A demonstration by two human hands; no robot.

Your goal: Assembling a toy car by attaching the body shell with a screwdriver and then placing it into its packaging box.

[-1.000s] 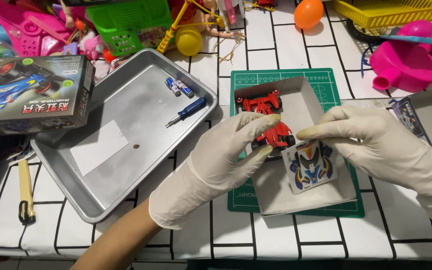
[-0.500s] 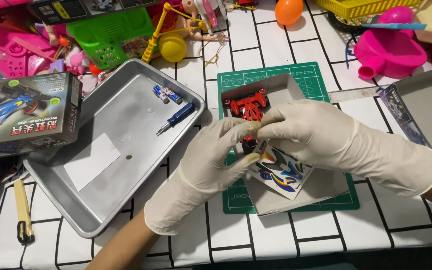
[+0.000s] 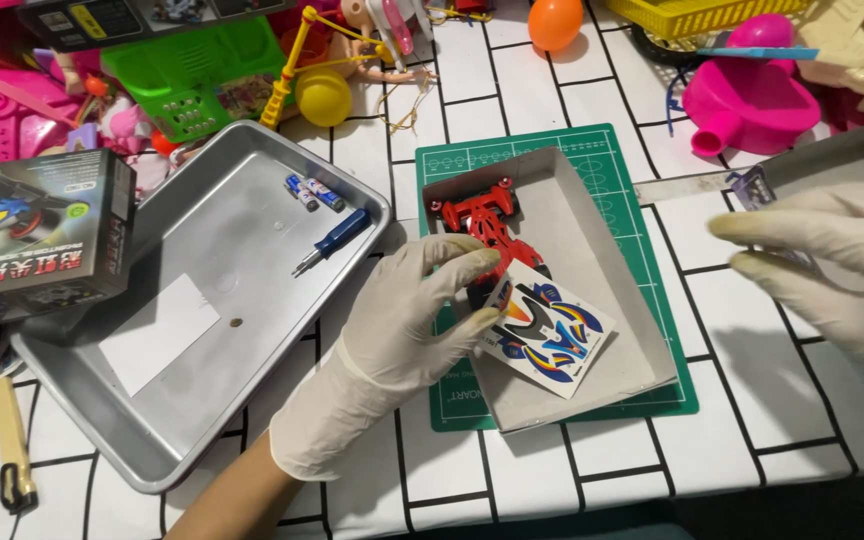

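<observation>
A red toy car frame (image 3: 480, 215) lies in a shallow grey cardboard box (image 3: 612, 250) on a green cutting mat (image 3: 612, 150). A colourful sticker sheet (image 3: 552, 335) rests in the box, partly over the frame's near end. My gloved left hand (image 3: 402, 320) pinches that near end between thumb and fingers, at the sticker sheet's corner. My gloved right hand (image 3: 837, 265) hovers off to the right of the box, fingers spread and pointing left, with nothing in it.
A metal tray (image 3: 82, 400) on the left holds two small batteries (image 3: 312, 192), a blue screwdriver (image 3: 332, 240), a white paper and a tiny screw. A toy car carton (image 3: 32, 240) overlaps its left rim. Pink, green and yellow toys crowd the far edge.
My right hand has let go of the red frame and pulled away to the right. The left hand keeps its pinch on the frame, and the sticker sheet now shows fully.
</observation>
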